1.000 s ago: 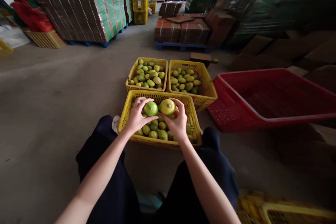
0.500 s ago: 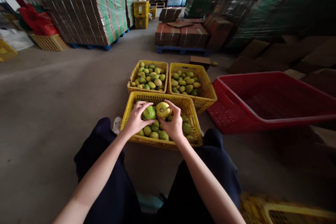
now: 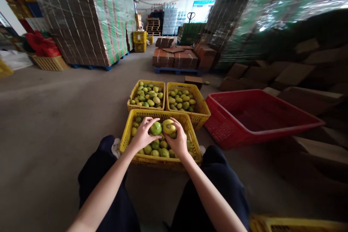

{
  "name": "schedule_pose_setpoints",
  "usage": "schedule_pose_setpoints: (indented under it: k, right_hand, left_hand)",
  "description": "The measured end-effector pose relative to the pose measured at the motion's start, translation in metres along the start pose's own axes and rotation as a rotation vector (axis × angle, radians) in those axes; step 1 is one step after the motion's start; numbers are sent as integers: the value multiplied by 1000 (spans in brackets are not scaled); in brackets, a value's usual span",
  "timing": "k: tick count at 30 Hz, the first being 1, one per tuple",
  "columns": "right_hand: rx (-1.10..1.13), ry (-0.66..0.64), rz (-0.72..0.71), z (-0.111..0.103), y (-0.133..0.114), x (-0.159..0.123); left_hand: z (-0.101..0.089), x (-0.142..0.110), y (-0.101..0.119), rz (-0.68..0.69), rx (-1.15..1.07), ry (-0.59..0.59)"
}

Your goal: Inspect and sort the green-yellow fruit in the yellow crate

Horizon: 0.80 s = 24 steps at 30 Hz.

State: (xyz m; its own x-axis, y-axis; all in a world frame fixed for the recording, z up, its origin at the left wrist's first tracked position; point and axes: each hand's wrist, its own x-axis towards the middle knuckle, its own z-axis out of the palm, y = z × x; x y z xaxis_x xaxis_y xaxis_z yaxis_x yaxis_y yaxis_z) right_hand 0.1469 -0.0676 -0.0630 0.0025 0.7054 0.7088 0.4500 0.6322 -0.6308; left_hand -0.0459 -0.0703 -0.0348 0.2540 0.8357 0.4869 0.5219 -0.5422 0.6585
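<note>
A yellow crate (image 3: 127, 130) of green and yellow fruit stands on the floor between my knees. My left hand (image 3: 143, 136) is closed round a green fruit (image 3: 156, 128) above the heap. My right hand (image 3: 178, 141) grips a yellowish fruit (image 3: 168, 127) right beside it, the two fruits almost touching. Two more yellow crates of fruit, one at the left (image 3: 133, 96) and one at the right (image 3: 202, 107), sit side by side just beyond the near crate.
A tilted red crate (image 3: 261, 130) with nothing in it lies to the right. Wrapped pallets of flat cartons (image 3: 81, 18) tower at the left, low carton stacks (image 3: 176, 58) stand ahead, loose boxes at the right. Another yellow crate's rim (image 3: 293, 223) shows at bottom right.
Both hands have kept their fruits and lowered a little toward the heap. The camera has tilted up, so the crates sit lower in view and more of the warehouse shows.
</note>
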Motion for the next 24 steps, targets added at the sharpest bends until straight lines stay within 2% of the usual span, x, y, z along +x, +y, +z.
schedule_pose_setpoints:
  k: [6, 12, 24]
  right_hand:
    - [-21, 14, 48, -1, -2, -9]
    - [-50, 30, -22, -8, 1, -16]
    - [-81, 112, -182, -27, -19, -4]
  left_hand:
    - [0, -6, -4, -3, -18, -27]
    - [3, -7, -1, 20, -8, -73]
    - [7, -5, 20, 122, -17, 67]
